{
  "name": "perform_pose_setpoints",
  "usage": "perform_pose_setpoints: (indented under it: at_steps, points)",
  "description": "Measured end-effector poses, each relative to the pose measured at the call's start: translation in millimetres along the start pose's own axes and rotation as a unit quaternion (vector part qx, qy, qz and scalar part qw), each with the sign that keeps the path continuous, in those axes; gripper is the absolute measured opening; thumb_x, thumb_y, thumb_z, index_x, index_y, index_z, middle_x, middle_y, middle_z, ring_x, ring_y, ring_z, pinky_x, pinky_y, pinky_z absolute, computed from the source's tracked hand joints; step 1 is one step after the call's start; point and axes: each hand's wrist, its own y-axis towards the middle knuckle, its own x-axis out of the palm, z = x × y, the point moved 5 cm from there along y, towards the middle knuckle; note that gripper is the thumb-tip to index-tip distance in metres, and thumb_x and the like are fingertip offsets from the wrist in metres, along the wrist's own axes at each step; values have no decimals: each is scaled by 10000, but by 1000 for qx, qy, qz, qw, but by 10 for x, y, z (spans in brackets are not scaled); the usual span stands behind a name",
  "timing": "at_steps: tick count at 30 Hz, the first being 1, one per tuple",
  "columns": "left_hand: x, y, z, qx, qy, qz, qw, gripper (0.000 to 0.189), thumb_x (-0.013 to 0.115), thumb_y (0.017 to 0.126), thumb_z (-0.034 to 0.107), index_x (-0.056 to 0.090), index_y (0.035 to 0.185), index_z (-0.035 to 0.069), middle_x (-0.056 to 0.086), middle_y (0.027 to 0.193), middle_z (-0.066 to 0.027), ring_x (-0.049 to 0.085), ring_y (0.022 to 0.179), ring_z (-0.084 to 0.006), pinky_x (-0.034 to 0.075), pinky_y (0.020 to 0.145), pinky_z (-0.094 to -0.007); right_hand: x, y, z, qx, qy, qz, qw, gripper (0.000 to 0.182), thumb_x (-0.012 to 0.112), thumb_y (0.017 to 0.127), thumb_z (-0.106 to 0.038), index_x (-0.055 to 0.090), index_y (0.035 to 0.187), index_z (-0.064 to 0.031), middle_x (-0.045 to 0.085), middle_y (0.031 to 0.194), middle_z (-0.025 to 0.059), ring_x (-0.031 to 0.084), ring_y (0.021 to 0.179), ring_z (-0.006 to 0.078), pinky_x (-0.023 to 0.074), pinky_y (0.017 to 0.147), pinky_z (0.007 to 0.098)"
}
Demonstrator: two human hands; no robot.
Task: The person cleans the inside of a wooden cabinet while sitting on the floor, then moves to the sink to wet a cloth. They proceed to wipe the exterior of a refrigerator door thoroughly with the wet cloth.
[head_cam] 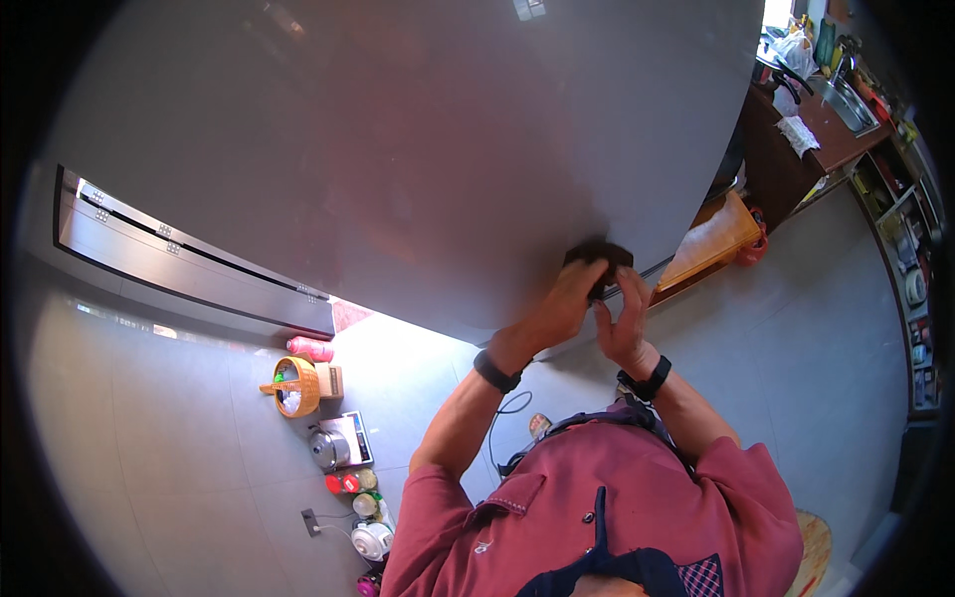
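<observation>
A broad, smooth grey panel (448, 149) fills the upper middle of the head view. Close to its lower right edge is a dark object (597, 254), its kind unclear, with my left hand (563, 306) closed over its near side. My right hand (627, 324) is just beside it, fingers raised and fingertips at the object's lower right side; whether they pinch it is hidden. Thin metal strips (653, 269) run from behind the right fingers along the panel's edge. Each wrist wears a black band.
On the left, a hinged metal frame (194, 261). A wicker basket (304, 388), steel pot (329, 448), jars (351, 481) and white cooker (371, 540) line the lower left. A wooden drawer unit (716, 246), brown counter with sink (847, 104) and shelves (906, 254) stand right.
</observation>
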Motion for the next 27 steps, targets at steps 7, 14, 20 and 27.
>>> perform_pose_setpoints:
  at_steps: [7,14,20,27]
  points:
    - [-173,22,13,1,-139,102,985,435,512,937,-35,544,1368,10,633,1318,-192,647,1178,-343,522,984,-394,510,61,169,31,-135,-23,990,580,591,958,-160,388,1441,90,308,1523,362,318,1386,589,292,1165,592]
    - [-664,-511,366,64,-55,241,967,371,585,840,-124,681,1173,9,668,1238,-206,682,1076,-372,559,893,-412,280,898,183,-53,-148,174,972,610,581,972,-329,422,1476,-25,150,1597,352,171,1458,562,167,1182,636]
    - [-904,-1843,-110,-129,50,541,829,352,565,920,-65,573,1266,-3,588,1328,-181,620,1159,-314,534,930,-394,-307,2141,-276,-63,-165,253,951,638,481,1014,-392,379,1530,-32,198,1600,336,198,1473,524,100,1175,662]
    - [-429,-2128,-1176,-338,-360,606,623,444,420,1080,303,377,1457,73,443,1452,-135,409,1347,-272,355,1104,-467,1137,1249,-1217,-333,-280,-41,899,633,623,889,-523,517,1474,-306,392,1591,82,436,1285,430,300,1029,709]
